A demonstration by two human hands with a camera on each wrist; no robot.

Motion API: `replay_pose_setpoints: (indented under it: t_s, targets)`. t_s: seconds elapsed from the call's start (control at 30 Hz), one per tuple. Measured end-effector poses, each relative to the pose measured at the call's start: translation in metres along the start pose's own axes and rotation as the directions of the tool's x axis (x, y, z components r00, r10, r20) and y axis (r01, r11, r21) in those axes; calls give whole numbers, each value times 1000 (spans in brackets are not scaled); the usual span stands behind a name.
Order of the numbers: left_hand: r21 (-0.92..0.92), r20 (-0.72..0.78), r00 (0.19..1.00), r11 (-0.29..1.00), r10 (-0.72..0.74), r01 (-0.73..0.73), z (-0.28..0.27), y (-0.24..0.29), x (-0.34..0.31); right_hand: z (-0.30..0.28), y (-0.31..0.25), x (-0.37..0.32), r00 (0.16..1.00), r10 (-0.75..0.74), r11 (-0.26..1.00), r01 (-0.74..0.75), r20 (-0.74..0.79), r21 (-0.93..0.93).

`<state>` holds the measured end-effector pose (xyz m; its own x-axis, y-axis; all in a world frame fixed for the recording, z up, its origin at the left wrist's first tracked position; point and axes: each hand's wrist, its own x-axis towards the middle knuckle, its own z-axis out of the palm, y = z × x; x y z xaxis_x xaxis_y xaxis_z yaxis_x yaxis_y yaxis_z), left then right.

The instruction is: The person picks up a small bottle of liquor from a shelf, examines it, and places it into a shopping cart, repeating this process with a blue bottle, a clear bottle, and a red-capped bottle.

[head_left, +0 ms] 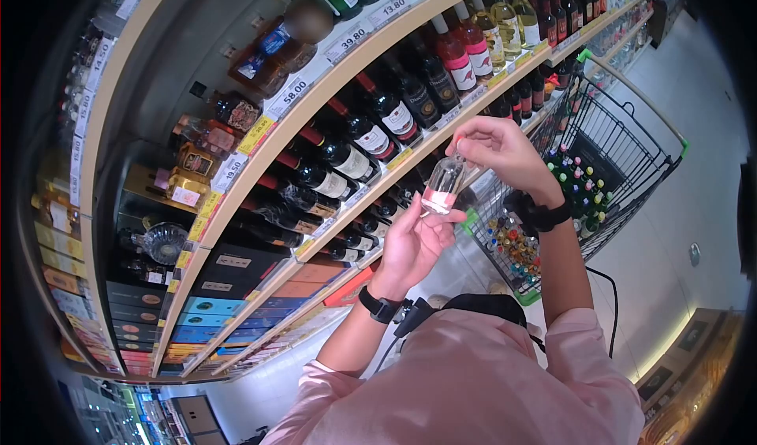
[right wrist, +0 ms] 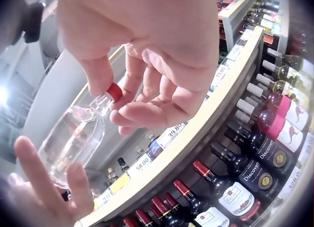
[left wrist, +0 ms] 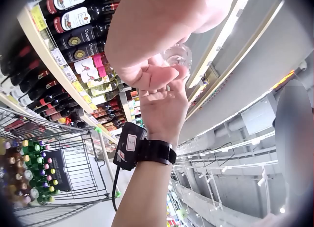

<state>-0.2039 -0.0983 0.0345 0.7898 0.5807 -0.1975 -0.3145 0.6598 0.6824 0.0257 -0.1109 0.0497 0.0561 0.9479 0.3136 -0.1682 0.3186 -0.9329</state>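
Observation:
A small clear glass bottle (head_left: 443, 183) with a red cap (right wrist: 115, 92) is held up, tilted, in front of the wine shelf. A red and white label wraps its lower part in the head view. My right hand (head_left: 498, 147) pinches the cap and neck from above between thumb and fingers. Below it, my left hand (head_left: 418, 248) holds the base, with the thumb on one side and fingers on the other. The right wrist view shows the bottle (right wrist: 73, 138) through its clear wall. In the left wrist view the right hand covers most of the bottle.
Wine bottles (head_left: 371, 134) line the curved shelf (head_left: 315, 74) close ahead, with price tags along its edges. Boxed goods (head_left: 236, 271) fill the lower left. A wire shopping cart (head_left: 623, 122) stands at the right, holding green bottles (head_left: 579, 185) and many small bottles (head_left: 509, 244).

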Motion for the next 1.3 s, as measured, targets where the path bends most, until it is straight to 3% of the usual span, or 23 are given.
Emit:
replay_pose_setpoints:
  t_s: [0.13,0.47,0.67,0.73,0.83,0.97,1.0,1.1,1.23,1.3]
  targets:
    - [-63,-112,993,997,-45,38,10,-4,3,4,-1,-1,999,49,999,-49,-22,-9]
    - [-84,-47,995,993,-92,88,5,-2,-1,6,4,4,999,46,997,-47,-13,-61]
    - [-59,-55,994,994,-95,92,-1,-2,-2,3,4,6,999,31,973,-25,21,-228]
    - [-58,-28,996,995,-83,81,-3,-2,-2,3,5,5,1000,24,981,-20,20,-195]
    - [-40,-113,991,997,-65,61,1,-3,0,1,2,-1,997,80,985,-75,25,-154]
    - [79,-94,993,995,67,-60,1,-9,3,-9,-1,-9,993,98,988,-90,65,-124]
    - [29,-106,994,999,39,-37,-2,-10,4,-13,1,-10,988,133,982,-121,76,-144]
    - [135,-132,990,990,50,-32,-5,-15,8,-15,7,-17,974,224,955,-210,46,-212]
    - [219,-222,975,973,-25,75,-16,-21,10,-31,31,-36,986,163,973,-153,43,-173]
    - [276,-262,964,961,53,22,-33,-23,8,-45,40,-53,977,213,940,-204,2,-274]
